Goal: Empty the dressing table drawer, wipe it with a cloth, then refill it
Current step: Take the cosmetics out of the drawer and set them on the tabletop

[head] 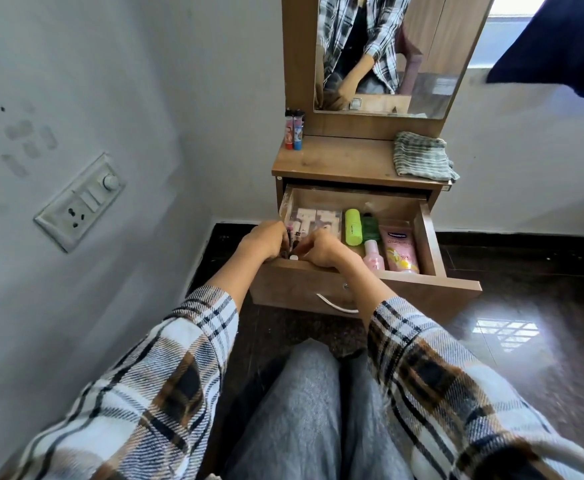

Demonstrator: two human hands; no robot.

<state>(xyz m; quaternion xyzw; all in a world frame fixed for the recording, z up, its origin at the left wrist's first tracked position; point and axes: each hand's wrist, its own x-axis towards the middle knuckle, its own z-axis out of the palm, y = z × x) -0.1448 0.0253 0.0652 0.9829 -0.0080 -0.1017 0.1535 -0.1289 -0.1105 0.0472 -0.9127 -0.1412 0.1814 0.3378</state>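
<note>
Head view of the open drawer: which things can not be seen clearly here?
- Small items at the drawer's front left: covered by the left hand and right hand.
- Pink tube label: too small to read.
- Drawer's back: shadowed under the tabletop.

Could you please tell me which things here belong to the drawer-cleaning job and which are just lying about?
Job: open drawer, folded cloth, green bottle, pink tube, pink bottle.
Lying about: two small tubes by the mirror, wall switchboard.
</note>
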